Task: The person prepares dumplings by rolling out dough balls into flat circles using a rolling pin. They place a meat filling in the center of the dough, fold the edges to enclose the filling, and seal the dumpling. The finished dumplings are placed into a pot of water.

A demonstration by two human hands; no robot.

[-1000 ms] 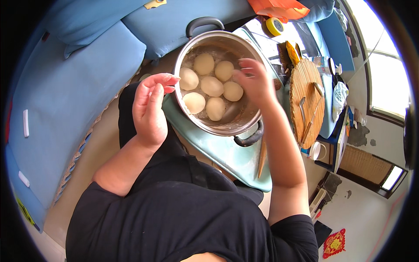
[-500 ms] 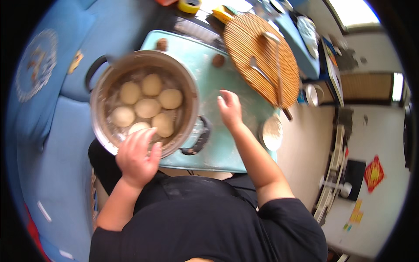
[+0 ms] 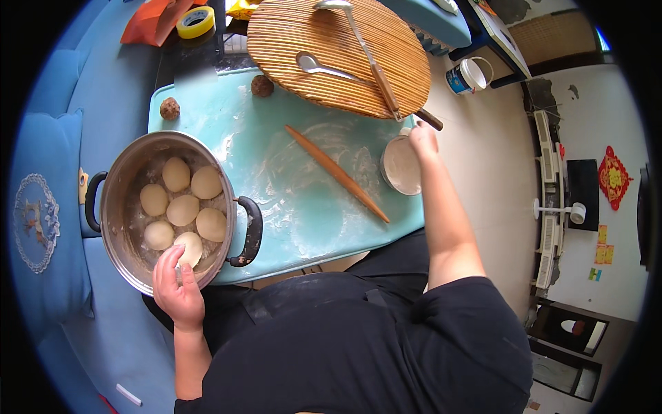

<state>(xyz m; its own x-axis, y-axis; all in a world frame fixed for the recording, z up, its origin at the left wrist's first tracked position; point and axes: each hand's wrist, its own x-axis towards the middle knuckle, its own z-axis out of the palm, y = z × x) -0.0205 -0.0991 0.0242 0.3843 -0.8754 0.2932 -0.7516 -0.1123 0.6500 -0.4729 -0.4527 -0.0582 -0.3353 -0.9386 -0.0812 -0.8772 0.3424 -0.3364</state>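
On the left stands a metal pot with black handles, several pale dough balls inside. My left hand is over its near rim, thumb apart from the outstretched fingers, the fingertips at the nearest dough ball. My right hand is at the far right, its fingers bent together beside the handle of a mug of white flour; whether it grips that handle is hard to see. A wooden rolling pin lies slantwise between the pot and the mug.
A floury turquoise table bears two brown lumps, one behind the pot and one farther right. Beyond, a round slatted tray holds a spoon and a wooden-handled ladle. A blue sofa runs along the left.
The view has shifted, so the pot appears farther left. My right hand has moved from mid-table to beside the mug, and the rolling pin now shows. My left hand has drawn back toward the rim.
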